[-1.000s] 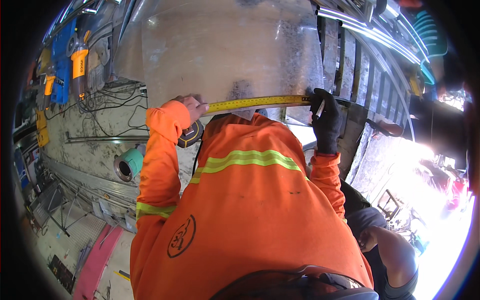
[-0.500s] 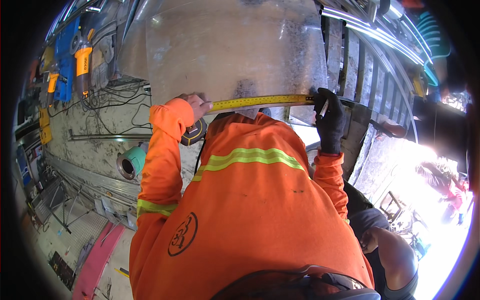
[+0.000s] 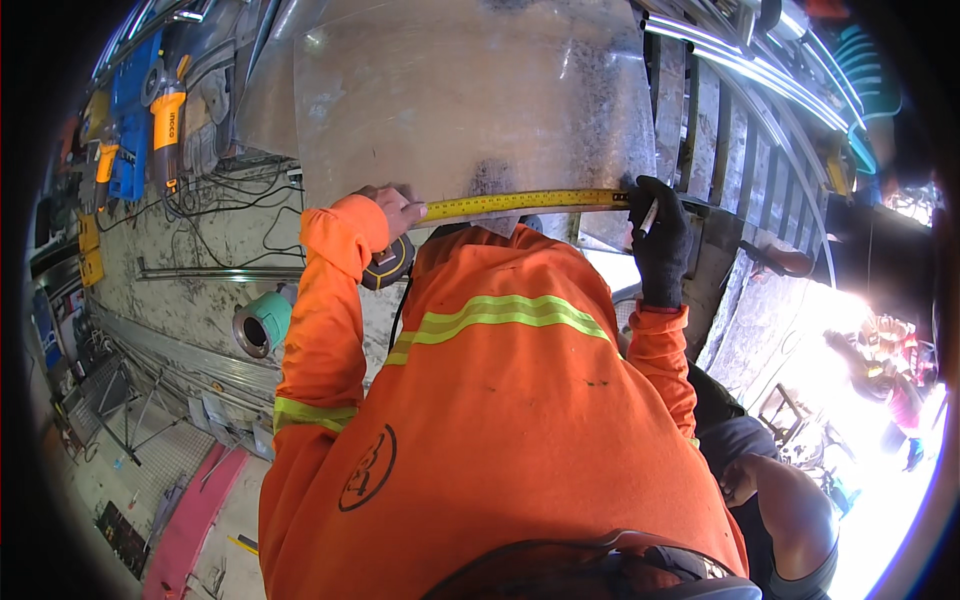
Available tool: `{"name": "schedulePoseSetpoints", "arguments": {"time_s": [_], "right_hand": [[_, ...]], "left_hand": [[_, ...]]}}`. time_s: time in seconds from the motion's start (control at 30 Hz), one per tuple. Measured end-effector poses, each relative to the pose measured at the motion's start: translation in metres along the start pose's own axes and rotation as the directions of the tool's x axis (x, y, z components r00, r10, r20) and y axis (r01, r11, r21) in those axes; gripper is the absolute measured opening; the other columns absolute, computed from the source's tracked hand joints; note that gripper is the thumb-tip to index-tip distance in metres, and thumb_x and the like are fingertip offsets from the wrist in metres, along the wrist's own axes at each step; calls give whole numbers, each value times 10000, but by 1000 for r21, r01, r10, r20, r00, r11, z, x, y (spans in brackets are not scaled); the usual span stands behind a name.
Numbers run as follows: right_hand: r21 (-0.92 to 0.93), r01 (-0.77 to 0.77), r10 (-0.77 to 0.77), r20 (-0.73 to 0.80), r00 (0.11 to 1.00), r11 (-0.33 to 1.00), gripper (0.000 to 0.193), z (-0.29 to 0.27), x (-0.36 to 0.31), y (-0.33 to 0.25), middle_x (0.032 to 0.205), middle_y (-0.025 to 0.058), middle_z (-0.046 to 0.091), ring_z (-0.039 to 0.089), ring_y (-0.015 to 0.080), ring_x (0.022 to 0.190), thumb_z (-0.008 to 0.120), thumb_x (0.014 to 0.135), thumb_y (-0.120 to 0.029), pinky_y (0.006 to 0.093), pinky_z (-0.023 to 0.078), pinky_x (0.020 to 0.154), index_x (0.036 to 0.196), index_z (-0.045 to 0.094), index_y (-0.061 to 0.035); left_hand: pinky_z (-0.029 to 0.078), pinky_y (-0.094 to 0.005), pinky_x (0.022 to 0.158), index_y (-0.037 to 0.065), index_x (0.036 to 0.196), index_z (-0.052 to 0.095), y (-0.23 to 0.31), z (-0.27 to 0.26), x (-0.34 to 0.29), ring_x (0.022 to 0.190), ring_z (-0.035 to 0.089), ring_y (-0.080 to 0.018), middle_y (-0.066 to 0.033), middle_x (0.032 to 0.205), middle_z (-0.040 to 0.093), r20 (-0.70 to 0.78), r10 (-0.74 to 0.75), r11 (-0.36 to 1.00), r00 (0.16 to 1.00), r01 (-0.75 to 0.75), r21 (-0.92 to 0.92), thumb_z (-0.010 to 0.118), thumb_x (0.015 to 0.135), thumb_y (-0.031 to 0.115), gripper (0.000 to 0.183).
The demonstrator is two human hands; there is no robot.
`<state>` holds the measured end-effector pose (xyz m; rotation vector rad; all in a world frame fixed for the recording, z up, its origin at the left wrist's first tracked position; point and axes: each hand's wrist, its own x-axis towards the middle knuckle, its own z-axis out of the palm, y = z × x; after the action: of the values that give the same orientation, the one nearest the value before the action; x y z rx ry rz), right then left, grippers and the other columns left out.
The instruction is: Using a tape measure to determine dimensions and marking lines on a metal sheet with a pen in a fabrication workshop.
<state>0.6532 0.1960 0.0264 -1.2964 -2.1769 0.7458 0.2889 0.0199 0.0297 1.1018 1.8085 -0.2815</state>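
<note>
A yellow tape measure (image 3: 520,203) is stretched straight across the near edge of a grey metal sheet (image 3: 450,110). My bare left hand (image 3: 395,207) is closed on its blade at the left, with the black and yellow case (image 3: 388,266) hanging just below the wrist. At the other end, my right hand (image 3: 660,235), in a dark glove, pinches the blade's tip at the sheet's right side. A slim white marker-like stick (image 3: 649,217) is also tucked in the gloved fingers. My orange sleeves run back from both hands.
Slatted boards (image 3: 715,145) and shiny metal tubes (image 3: 750,70) lie right of the sheet. An orange angle grinder (image 3: 168,125), trailing cables and a green ring-shaped piece (image 3: 263,325) are at left. Another person's bare arm (image 3: 790,510) is close by at lower right.
Both hands and the tape stay almost exactly in place. In the bright area at far right, a distant figure has shifted slightly.
</note>
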Motion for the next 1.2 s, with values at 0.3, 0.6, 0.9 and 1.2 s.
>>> {"name": "schedulePoseSetpoints", "arguments": {"time_s": [0.3, 0.6, 0.9, 1.2], "right_hand": [[-30, 29, -29, -4, 1000, 999, 386, -1, 0, 1, 995, 121, 733, 723, 292, 932, 641, 834, 60, 389, 558, 803, 1182, 683, -102], [-32, 30, -29, 13, 999, 999, 363, -3, 1, -3, 990, 100, 738, 722, 282, 923, 659, 853, 36, 384, 559, 813, 1182, 687, -114], [-54, 37, -37, 1, 999, 998, 313, -3, 2, -4, 990, 100, 748, 724, 284, 948, 657, 884, 3, 391, 559, 824, 1172, 691, -114], [-29, 49, -49, -17, 999, 998, 331, -2, 2, -1, 1000, 107, 745, 722, 290, 964, 654, 870, 13, 394, 560, 833, 1175, 692, -109]], "left_hand": [[541, -412, 782, 55, 847, 743, -8, 2, 5, 742, 695, -287, -131, 783, 716, 11, 48, 999, 999, -48, 9, 477, 999, 576, 604], [536, -433, 791, 45, 898, 735, -3, -2, 1, 787, 684, -323, -163, 838, 711, 40, 32, 999, 999, -33, 6, 472, 1001, 555, 583], [528, -459, 794, 30, 950, 726, 5, -7, -3, 818, 679, -354, -196, 861, 695, 73, -43, 999, 996, 43, 2, 471, 1000, 555, 585], [549, -394, 748, 77, 886, 762, 0, -3, 2, 710, 690, -258, -107, 758, 706, 24, -34, 999, 999, 34, 30, 504, 998, 557, 557]]}}
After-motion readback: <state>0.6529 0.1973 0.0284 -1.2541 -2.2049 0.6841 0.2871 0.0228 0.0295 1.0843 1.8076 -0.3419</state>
